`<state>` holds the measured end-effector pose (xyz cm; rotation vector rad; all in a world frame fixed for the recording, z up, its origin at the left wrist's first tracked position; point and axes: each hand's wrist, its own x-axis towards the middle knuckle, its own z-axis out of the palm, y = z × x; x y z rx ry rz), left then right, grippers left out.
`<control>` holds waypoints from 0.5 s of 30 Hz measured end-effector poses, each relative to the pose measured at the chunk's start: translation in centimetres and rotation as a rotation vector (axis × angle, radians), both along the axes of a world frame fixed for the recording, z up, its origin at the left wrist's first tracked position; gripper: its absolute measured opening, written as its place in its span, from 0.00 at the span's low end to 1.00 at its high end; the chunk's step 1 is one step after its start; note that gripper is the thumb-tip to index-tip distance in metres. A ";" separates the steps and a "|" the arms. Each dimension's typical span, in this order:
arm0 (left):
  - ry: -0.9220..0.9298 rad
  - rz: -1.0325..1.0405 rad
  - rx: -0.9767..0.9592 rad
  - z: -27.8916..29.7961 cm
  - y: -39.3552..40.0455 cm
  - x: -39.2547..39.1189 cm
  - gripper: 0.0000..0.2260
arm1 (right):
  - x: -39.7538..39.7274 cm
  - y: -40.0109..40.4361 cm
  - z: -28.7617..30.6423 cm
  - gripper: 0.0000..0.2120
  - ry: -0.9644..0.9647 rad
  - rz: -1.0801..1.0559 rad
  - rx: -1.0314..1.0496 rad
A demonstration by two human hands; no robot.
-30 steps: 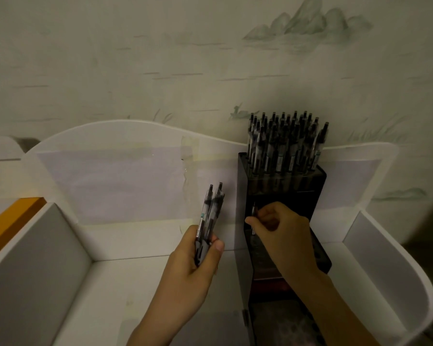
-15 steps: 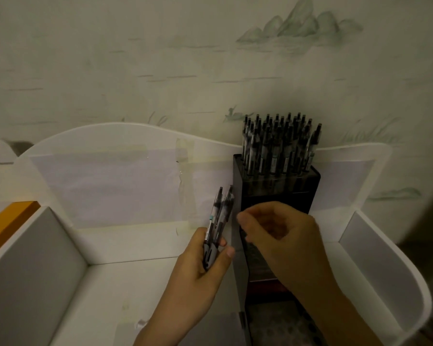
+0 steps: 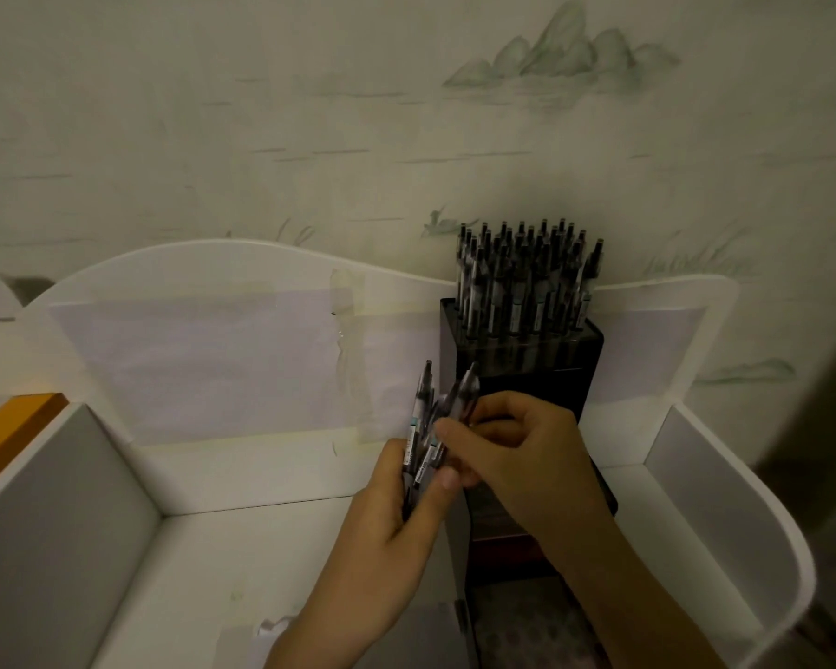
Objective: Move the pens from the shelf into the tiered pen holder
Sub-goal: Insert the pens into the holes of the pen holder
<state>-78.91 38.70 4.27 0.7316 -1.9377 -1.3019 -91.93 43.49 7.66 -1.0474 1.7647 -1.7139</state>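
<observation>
A dark tiered pen holder (image 3: 527,364) stands on the white shelf (image 3: 261,548), right of centre against the back panel. Its top tier is packed with several upright dark pens (image 3: 527,277). My left hand (image 3: 397,514) grips a small bunch of clear-bodied pens (image 3: 421,427) just left of the holder, tips pointing up. My right hand (image 3: 522,456) has reached across in front of the holder and pinches one pen (image 3: 462,398) of that bunch between thumb and fingers. The holder's lower tiers are hidden behind my right hand.
The shelf has a raised white back panel (image 3: 213,330) with taped paper and curved side walls (image 3: 725,514). An orange edge (image 3: 10,427) shows at far left. A painted wall (image 3: 406,113) rises behind. The shelf floor left of my hands is bare white.
My right hand left the holder's lower tier and moved left to the bunch in my left hand, where it now pinches one pen. The left hand shifted slightly right.
</observation>
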 end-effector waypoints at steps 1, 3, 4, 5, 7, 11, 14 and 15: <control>0.012 -0.003 0.015 -0.1 0.0 0.0 0.07 | -0.2 0.1 0.1 0.05 -0.032 0.006 -0.013; 0.026 0.015 0.035 -0.3 -0.1 0.1 0.09 | -0.9 0.4 0.4 0.05 -0.065 -0.001 -0.042; 0.026 0.030 0.037 -0.4 -0.2 0.1 0.10 | -1.5 0.7 0.5 0.05 -0.059 -0.018 -0.053; 0.025 0.041 0.036 -0.5 -0.3 0.2 0.11 | -2.1 0.9 0.7 0.06 -0.041 -0.043 -0.064; 0.022 0.051 0.031 -0.6 -0.5 0.5 0.12 | -3.5 1.3 0.9 0.06 0.049 -0.117 -0.088; 0.026 0.086 0.048 -0.6 -0.8 0.9 0.14 | -5.6 1.6 1.0 0.08 0.315 -0.287 -0.105; 0.028 0.091 0.041 -0.4 -0.9 1.1 0.15 | -6.2 1.1 0.4 0.09 0.420 -0.344 -0.099; 0.029 0.092 0.042 -0.4 -0.8 1.1 0.15 | -6.3 0.7 0.0 0.09 0.439 -0.349 -0.102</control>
